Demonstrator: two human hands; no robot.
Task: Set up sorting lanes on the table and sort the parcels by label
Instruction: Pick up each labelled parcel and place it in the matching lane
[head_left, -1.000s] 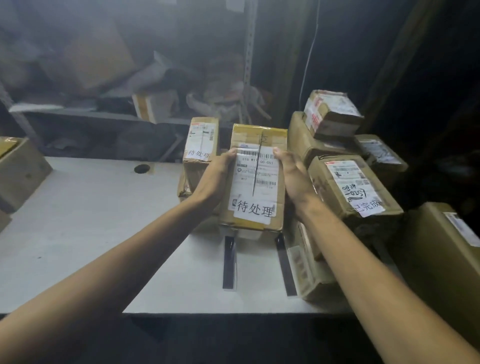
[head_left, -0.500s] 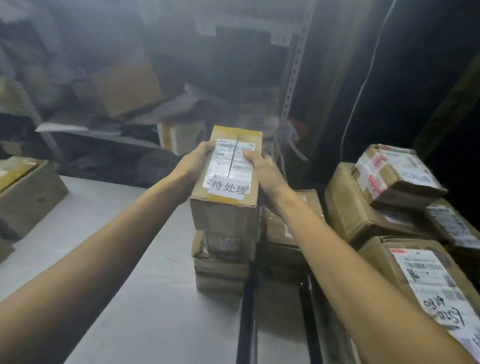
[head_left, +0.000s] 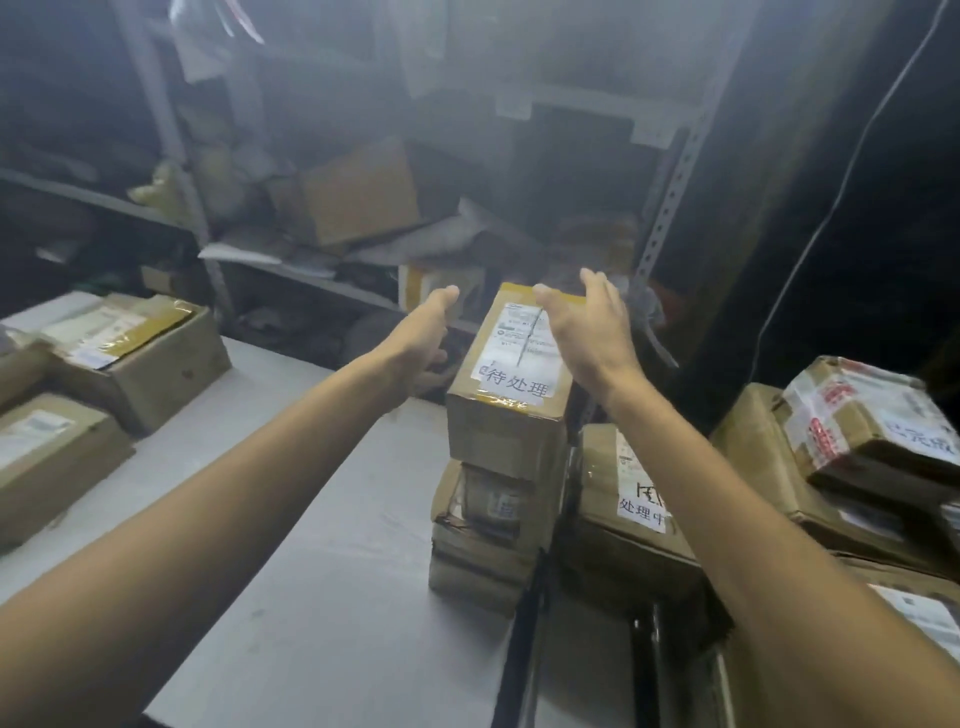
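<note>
A cardboard parcel (head_left: 511, 384) with a white shipping label and a handwritten sticker sits on top of a stack of two other parcels (head_left: 488, 540) on the white table (head_left: 291, 571). My left hand (head_left: 423, 332) hovers just left of the top parcel, fingers relaxed, holding nothing. My right hand (head_left: 584, 325) is raised over the parcel's far right corner, fingers spread, also holding nothing. Right of the stack, across a black tape strip (head_left: 524, 639), lies a parcel with a handwritten label (head_left: 623, 499).
Two parcels (head_left: 130, 348) (head_left: 47, 457) lie at the table's left. More taped parcels (head_left: 862, 431) are piled at the right. A second black tape strip (head_left: 647, 670) runs beside the first. Metal shelving (head_left: 311, 208) with loose cardboard stands behind the table.
I carried the parcel from the right pile, set it on top of the stack, and both hands have let go and opened beside it.
</note>
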